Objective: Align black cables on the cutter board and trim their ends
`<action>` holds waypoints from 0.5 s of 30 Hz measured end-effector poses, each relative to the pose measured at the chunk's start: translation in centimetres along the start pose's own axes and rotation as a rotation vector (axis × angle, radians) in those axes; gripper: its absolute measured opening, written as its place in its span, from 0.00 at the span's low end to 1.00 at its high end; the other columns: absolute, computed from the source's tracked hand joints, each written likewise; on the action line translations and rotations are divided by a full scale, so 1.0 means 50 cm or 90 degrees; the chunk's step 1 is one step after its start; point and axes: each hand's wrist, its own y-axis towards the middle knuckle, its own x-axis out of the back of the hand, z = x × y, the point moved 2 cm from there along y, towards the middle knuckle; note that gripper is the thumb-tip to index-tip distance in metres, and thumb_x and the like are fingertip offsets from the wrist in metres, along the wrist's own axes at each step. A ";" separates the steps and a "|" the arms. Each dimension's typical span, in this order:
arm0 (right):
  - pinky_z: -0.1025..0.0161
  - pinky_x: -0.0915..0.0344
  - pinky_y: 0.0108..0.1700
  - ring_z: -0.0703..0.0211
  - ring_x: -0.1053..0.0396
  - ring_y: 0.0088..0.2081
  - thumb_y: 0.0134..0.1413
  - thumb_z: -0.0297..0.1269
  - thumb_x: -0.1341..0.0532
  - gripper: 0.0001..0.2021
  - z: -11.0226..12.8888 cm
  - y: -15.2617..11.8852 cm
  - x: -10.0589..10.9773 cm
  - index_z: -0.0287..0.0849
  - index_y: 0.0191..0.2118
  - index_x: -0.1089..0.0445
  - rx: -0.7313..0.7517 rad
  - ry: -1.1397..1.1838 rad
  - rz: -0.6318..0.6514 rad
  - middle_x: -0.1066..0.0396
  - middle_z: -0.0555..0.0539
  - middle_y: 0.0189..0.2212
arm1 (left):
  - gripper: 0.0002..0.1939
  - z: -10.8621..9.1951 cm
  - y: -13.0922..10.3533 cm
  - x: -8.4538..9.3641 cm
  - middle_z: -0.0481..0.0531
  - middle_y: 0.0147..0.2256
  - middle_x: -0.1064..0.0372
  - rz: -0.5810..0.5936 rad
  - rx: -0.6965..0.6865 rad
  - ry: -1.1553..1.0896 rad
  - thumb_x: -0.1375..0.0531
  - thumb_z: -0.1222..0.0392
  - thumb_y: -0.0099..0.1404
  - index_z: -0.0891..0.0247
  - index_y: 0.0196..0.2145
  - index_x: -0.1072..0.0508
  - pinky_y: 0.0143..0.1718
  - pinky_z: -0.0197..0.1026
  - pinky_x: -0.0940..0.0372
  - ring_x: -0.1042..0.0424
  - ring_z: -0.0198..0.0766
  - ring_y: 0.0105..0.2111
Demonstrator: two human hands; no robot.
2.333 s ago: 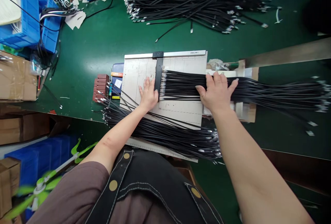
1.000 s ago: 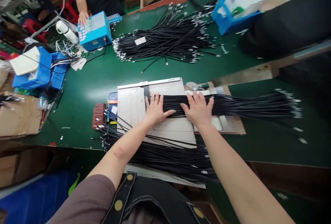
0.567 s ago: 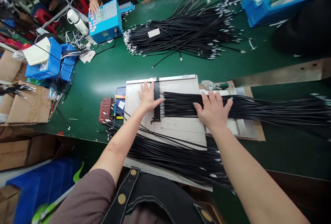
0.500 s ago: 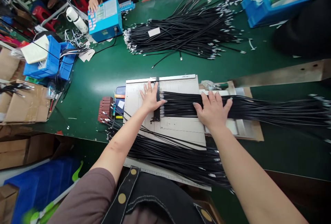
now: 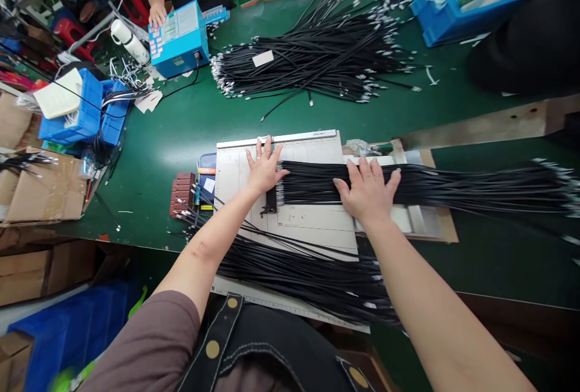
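A flat row of black cables [image 5: 312, 183] lies across a pale paper cutter board [image 5: 312, 220], their metal ends lined up against a dark stop bar [image 5: 270, 200]. My left hand [image 5: 265, 168] rests with spread fingers over the bar, its thumb reaching to the cable ends. Farther right, my right hand [image 5: 369, 189] lies flat on the cables, fingers apart. The cables run on past it, over the board's right edge, to loose ends at the far right. Nearer my body, another bundle of black cables [image 5: 299, 271] lies on the board's front part.
A large heap of black cables [image 5: 308, 60] covers the table's back. A blue machine [image 5: 179, 41] stands beyond, a co-worker's hand [image 5: 157, 16] on it. The cutter's long metal blade arm [image 5: 475, 126] stretches right. Blue bins [image 5: 466, 8] and brown blocks [image 5: 182, 194] stand around.
The whole view has shifted slightly, so most things appear a little farther left. My left hand's fingers have changed position slightly over the bar; my right hand stays flat on the cables.
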 end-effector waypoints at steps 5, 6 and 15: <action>0.28 0.62 0.65 0.36 0.50 0.67 0.68 0.49 0.55 0.31 -0.001 -0.001 -0.002 0.33 0.66 0.40 0.005 -0.001 -0.003 0.44 0.30 0.67 | 0.40 0.002 0.009 -0.001 0.59 0.74 0.69 0.033 0.004 -0.023 0.34 0.52 0.63 0.53 0.69 0.44 0.66 0.76 0.70 0.73 0.62 0.72; 0.28 0.61 0.65 0.36 0.50 0.67 0.68 0.49 0.55 0.31 -0.002 -0.001 -0.002 0.34 0.66 0.40 0.005 -0.001 -0.004 0.44 0.30 0.67 | 0.41 0.002 0.011 -0.001 0.59 0.74 0.68 0.036 0.005 -0.028 0.33 0.52 0.62 0.54 0.69 0.44 0.66 0.76 0.70 0.73 0.63 0.72; 0.27 0.57 0.64 0.35 0.42 0.64 0.67 0.49 0.57 0.31 0.007 -0.007 0.015 0.36 0.64 0.36 0.056 0.004 -0.089 0.38 0.30 0.63 | 0.50 0.004 0.019 -0.008 0.67 0.73 0.72 0.113 0.048 -0.036 0.32 0.40 0.57 0.58 0.70 0.47 0.65 0.77 0.64 0.70 0.70 0.71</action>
